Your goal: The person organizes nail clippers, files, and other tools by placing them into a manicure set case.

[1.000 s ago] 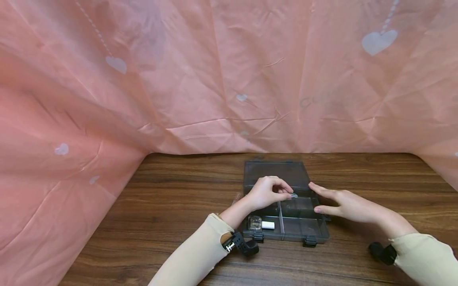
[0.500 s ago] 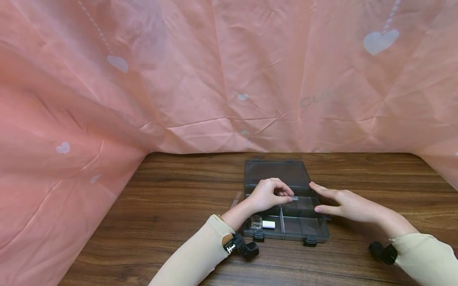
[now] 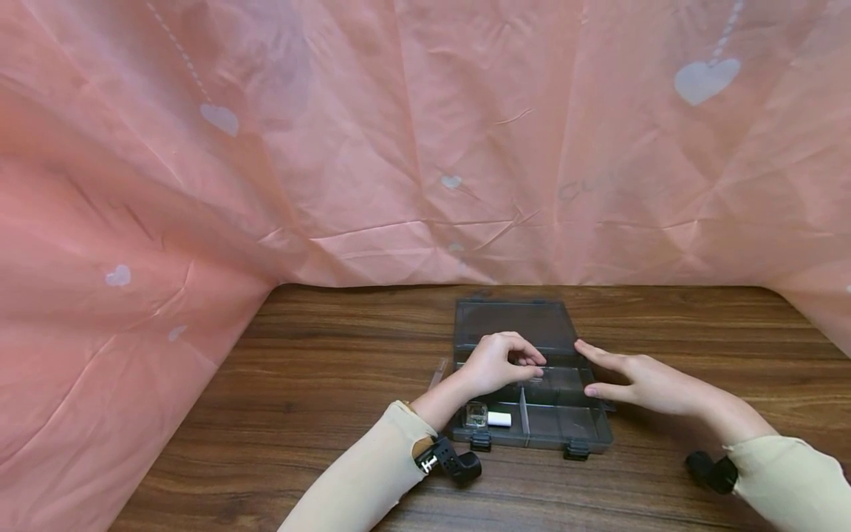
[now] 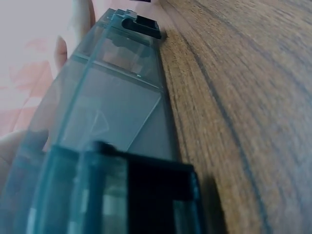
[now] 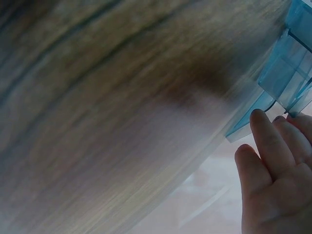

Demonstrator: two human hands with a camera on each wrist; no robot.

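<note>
A see-through grey box [image 3: 532, 399] sat open on the brown table [image 3: 319, 384]. The left hand [image 3: 495, 362] was over the box, its fingers curled — whether they pinched anything was too small to tell. The right hand [image 3: 638, 380] lay with straight fingers touching the box's right side. A small clear cube [image 3: 475, 415] and a white piece [image 3: 499, 419] lay side by side in the front-left part.

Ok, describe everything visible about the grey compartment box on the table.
The box is smoky see-through plastic, lying open and flat on the wooden table, lid folded back towards the curtain. Dividers split the tray; two black latches sit on its near edge. One near-left compartment holds a small clear piece and a white one. The left hand hovers over it; the right hand rests at its right edge.
</note>
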